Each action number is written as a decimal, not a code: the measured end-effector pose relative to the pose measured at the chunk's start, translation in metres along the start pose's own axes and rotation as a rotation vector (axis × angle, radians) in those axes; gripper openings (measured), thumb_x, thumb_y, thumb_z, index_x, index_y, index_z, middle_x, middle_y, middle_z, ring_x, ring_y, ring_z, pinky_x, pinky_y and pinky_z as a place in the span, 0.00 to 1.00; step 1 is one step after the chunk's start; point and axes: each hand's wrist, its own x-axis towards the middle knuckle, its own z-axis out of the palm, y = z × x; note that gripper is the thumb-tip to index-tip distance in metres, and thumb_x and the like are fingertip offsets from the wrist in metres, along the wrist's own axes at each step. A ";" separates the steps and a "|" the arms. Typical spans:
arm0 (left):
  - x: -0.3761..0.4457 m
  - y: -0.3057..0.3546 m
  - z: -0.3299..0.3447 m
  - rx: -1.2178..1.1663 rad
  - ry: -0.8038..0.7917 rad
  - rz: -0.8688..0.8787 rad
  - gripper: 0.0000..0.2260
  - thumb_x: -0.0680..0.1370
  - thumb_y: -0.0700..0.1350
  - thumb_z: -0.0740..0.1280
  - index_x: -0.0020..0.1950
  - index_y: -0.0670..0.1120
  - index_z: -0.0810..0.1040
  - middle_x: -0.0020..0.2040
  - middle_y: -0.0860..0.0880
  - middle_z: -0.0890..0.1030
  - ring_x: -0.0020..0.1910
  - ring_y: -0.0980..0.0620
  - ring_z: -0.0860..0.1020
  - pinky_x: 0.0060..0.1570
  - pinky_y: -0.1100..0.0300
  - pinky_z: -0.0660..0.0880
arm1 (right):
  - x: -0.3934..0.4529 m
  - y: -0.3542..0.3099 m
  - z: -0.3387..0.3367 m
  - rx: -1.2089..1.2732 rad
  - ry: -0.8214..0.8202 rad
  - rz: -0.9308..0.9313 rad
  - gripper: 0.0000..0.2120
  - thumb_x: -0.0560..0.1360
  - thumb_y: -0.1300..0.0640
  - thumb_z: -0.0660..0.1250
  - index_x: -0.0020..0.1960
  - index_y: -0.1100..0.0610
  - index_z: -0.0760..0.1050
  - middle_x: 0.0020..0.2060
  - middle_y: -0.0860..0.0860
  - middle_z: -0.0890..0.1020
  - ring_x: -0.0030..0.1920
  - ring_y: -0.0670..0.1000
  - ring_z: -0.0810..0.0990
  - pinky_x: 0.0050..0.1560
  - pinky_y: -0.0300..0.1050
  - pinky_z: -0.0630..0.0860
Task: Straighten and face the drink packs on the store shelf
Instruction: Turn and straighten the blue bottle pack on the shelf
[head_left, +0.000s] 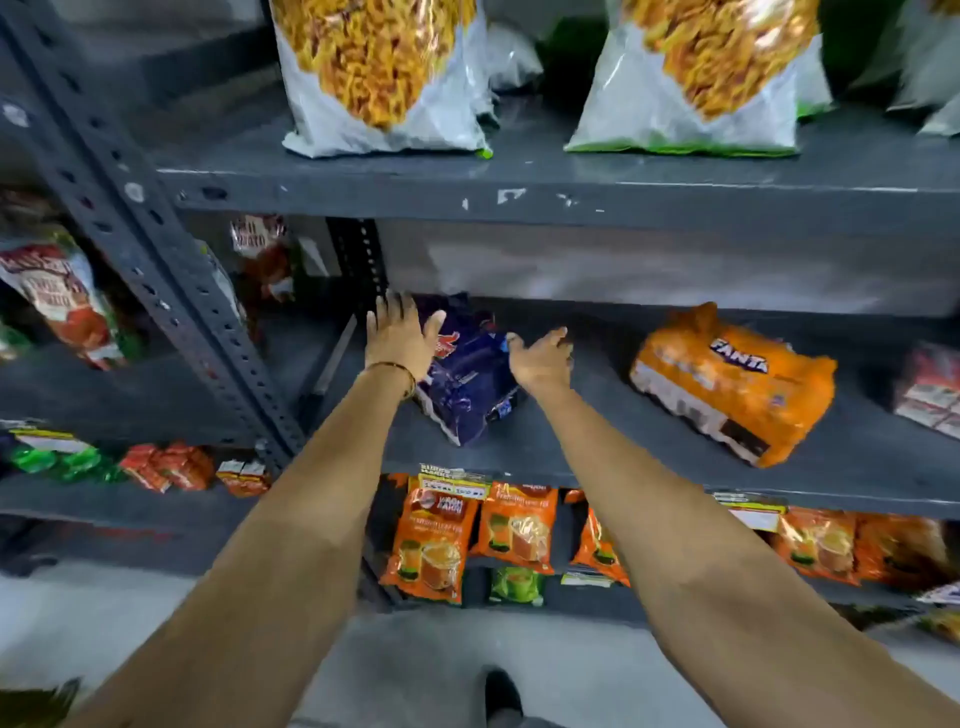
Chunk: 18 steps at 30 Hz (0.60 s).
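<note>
A dark blue drink pack (467, 379) lies skewed on the grey middle shelf (571, 447), near its left end. My left hand (397, 335) is open, fingers spread, at the pack's left side. My right hand (540, 358) is open at the pack's right side, palm turned toward it. Whether either hand touches the pack is unclear. An orange Fanta pack (727, 384) lies tilted on the same shelf to the right, apart from both hands. A red pack (930, 389) shows at the right edge.
Large snack bags (384, 78) stand on the shelf above. Orange pouches (436, 545) hang below the middle shelf's front edge. A perforated upright post (171, 270) rises at the left, with more packets on the neighbouring rack (57, 296).
</note>
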 end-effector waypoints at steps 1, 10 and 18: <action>0.013 -0.003 0.001 -0.035 -0.026 -0.034 0.30 0.82 0.56 0.47 0.77 0.37 0.50 0.78 0.36 0.52 0.77 0.38 0.51 0.76 0.46 0.49 | 0.010 -0.003 0.007 0.062 -0.024 0.117 0.47 0.76 0.39 0.61 0.77 0.64 0.40 0.77 0.62 0.52 0.77 0.62 0.55 0.74 0.57 0.58; 0.098 -0.020 0.018 -0.231 -0.364 -0.091 0.37 0.75 0.68 0.53 0.74 0.42 0.62 0.74 0.38 0.65 0.72 0.37 0.66 0.71 0.45 0.63 | 0.026 -0.010 0.027 0.454 -0.067 0.446 0.56 0.63 0.46 0.79 0.77 0.54 0.45 0.71 0.57 0.68 0.64 0.64 0.75 0.53 0.73 0.74; 0.117 -0.025 0.021 -0.357 -0.428 -0.042 0.27 0.74 0.59 0.66 0.65 0.42 0.73 0.62 0.40 0.78 0.58 0.40 0.78 0.57 0.52 0.74 | 0.024 -0.004 0.031 0.447 -0.078 0.479 0.45 0.59 0.42 0.79 0.69 0.56 0.63 0.63 0.58 0.76 0.57 0.64 0.80 0.47 0.70 0.78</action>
